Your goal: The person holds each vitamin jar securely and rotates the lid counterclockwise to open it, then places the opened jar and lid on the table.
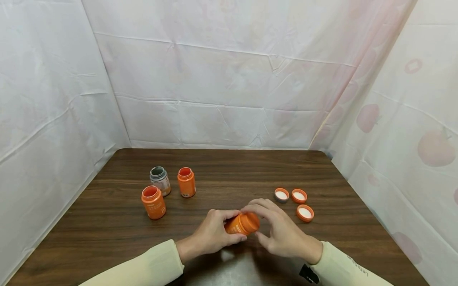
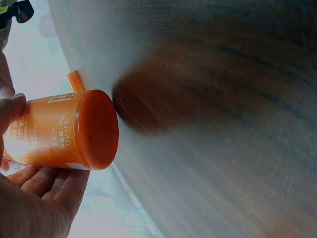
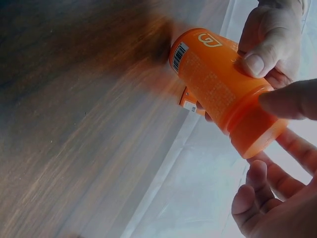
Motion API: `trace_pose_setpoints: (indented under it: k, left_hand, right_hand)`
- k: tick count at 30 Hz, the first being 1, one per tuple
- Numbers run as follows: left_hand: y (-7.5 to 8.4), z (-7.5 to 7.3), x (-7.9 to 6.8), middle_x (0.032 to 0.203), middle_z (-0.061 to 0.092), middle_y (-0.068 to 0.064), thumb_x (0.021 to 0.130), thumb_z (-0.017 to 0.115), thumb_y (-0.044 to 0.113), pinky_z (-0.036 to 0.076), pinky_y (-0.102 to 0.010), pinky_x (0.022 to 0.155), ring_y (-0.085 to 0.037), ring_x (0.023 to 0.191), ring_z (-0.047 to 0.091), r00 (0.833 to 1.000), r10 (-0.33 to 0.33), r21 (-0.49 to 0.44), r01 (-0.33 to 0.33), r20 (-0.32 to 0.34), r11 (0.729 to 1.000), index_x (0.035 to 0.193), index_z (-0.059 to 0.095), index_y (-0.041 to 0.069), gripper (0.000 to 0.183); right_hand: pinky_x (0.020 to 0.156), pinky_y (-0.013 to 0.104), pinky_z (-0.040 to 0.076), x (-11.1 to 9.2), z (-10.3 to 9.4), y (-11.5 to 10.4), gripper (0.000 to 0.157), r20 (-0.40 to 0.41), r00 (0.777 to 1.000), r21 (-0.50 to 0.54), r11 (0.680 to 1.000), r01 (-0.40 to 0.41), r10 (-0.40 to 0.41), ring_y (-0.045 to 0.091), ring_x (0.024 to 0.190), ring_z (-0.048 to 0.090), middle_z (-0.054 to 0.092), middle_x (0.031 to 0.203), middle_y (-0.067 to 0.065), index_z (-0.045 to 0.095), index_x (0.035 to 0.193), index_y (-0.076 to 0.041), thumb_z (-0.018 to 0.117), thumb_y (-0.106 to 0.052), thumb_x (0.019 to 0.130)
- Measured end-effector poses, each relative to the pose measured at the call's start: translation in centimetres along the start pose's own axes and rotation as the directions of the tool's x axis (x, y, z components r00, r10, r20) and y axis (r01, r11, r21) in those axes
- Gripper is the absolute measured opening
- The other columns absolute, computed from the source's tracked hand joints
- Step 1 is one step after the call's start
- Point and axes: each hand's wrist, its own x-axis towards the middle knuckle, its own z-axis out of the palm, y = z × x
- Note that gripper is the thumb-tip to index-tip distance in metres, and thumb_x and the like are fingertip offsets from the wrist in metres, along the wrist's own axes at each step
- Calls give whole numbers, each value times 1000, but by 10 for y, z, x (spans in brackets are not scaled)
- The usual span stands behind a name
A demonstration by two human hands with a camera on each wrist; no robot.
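My left hand (image 1: pixel 213 234) grips the body of an orange supplement bottle (image 2: pixel 49 131) above the near part of the table. The bottle is tilted, its capped end towards my right hand (image 1: pixel 282 232). Around the bottle's orange cap (image 1: pixel 250 223) the right hand's fingers are curved. In the right wrist view, one digit lies over the side of the cap (image 3: pixel 252 134), with other fingers close to its far edge. How firmly they press cannot be seen. White print shows on the bottle, and a barcode near its base.
At the left of the wooden table (image 1: pixel 229 171) stand two uncapped orange bottles (image 1: pixel 155 206) (image 1: pixel 187 184) and an uncapped grey bottle (image 1: pixel 162 183). On the right lie two orange caps (image 1: pixel 305 213) (image 1: pixel 299 196) and a grey-rimmed cap (image 1: pixel 281 195), white insides up. Pale curtains (image 1: pixel 222 79) surround the table.
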Motion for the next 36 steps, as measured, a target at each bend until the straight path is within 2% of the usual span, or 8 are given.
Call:
trace_pose_setpoints:
  k: [3,6,9,13,19,23,29,36]
  left_hand:
    - [0,0,0,105,73,8,81,90,24,55,-23,78,-4,87,66,1000,6,1,-6,-3,1000,123,72,15,46]
    - [0,0,0,104,73,8,81,90,25,55,-23,76,-4,85,65,1000,7,-1,-7,-6,1000,120,73,16,43]
    - [0,0,0,106,73,8,81,90,25,55,-22,76,-3,86,66,1000,1,-12,-1,-3,1000,122,73,15,45]
    - [-1,0,0,108,73,7,82,89,24,55,-22,77,-4,88,66,1000,-7,-24,7,8,1000,123,73,15,45]
    - [0,1,-1,110,73,7,82,89,23,55,-22,79,-4,90,66,1000,-10,-31,11,14,999,124,72,14,46]
    - [1,1,-1,110,73,6,82,89,22,55,-22,79,-4,91,66,1000,-11,-33,12,12,999,124,72,14,46]
    - [0,1,0,109,73,7,82,89,21,55,-22,78,-4,89,66,1000,0,-28,1,9,1000,123,72,14,45]
    - [-1,1,0,104,72,8,82,90,22,55,-23,76,-4,86,65,1000,13,-13,-13,0,1000,121,73,16,43]
  right_hand:
    - [89,35,54,0,1,-2,67,-5,999,5,998,-54,55,9,114,57,59,129,-9,61,135,-21,86,-5,75]
    - [80,31,54,-1,1,-3,58,-20,990,-13,990,-141,141,7,100,57,60,122,-13,61,133,-23,88,-28,81]
    - [75,28,51,0,2,-4,50,-36,974,-44,973,-225,224,5,89,55,62,111,-16,65,126,-22,82,-48,86]
    - [68,25,47,1,2,-5,48,-41,953,-77,951,-301,299,3,79,52,62,97,-16,68,116,-22,74,-60,88]
    - [56,22,39,2,2,-6,41,-28,934,-92,930,-356,355,3,64,44,59,85,-14,68,108,-25,75,-60,87]
    - [54,21,38,2,2,-6,33,-11,932,-71,929,-362,362,3,61,44,60,83,-16,68,103,-27,78,-55,87]
    - [59,22,42,2,2,-4,28,-5,954,-57,952,-300,300,3,67,47,60,86,-17,68,106,-27,82,-44,88]
    - [68,25,47,2,0,-3,41,5,976,-36,975,-219,220,4,79,52,61,98,-18,68,118,-20,87,-28,83]
